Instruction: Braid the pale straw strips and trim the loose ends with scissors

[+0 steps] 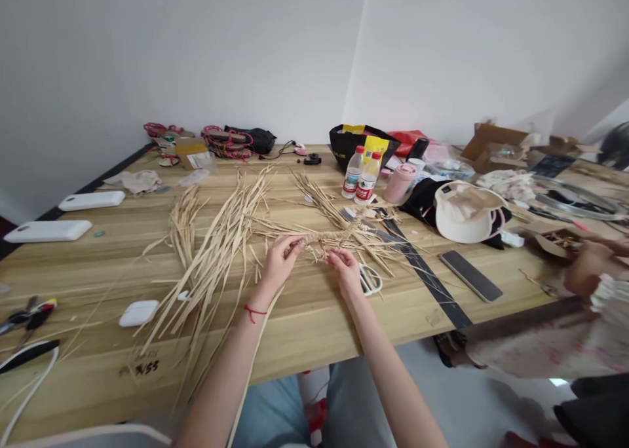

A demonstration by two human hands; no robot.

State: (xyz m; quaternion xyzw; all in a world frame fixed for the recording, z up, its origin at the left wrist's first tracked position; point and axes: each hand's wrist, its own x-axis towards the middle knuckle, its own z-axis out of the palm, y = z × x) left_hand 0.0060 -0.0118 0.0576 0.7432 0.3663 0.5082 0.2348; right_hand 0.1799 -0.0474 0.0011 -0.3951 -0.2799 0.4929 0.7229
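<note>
A person's left hand (280,259) pinches a twisted straw piece (328,236) over the middle of the worktop (304,333), the right hand (346,269) just nearer, fingertips almost together, hold unclear — a slackened left pinch could let the twist unravel.

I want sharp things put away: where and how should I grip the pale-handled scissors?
Probably by the handle loops, from the right: they lie exposed on the table, while the right hand crowds their left side. The blades aren't clearly visible.
</note>
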